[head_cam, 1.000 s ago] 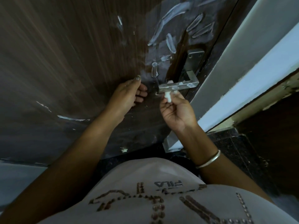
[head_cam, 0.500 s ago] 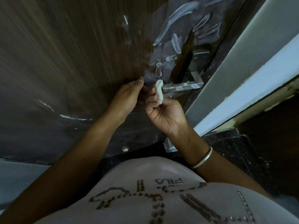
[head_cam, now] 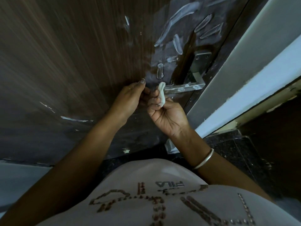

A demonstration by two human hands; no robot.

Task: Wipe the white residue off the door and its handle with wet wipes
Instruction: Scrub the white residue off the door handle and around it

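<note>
Head view. Door (head_cam: 73,62): dark wood, with white residue (head_cam: 176,43) in streaks above the handle (head_cam: 184,87) and along its bar. Wipe (head_cam: 162,94): wadded, pinched upright between right hand (head_cam: 167,116) thumb and fingers at the handle's free end, likely poised to rub the bar. Left hand (head_cam: 128,100): fingers loosely curled, nothing seen in it, close beside the right hand, seemingly steadying.

We pinch the wet wipe (head_cam: 162,94) in our right hand (head_cam: 168,115); left hand (head_cam: 128,98) just left of the grip, door handle (head_cam: 184,86) just right, residue streaks (head_cam: 176,44) above, on the door (head_cam: 65,62)
</note>
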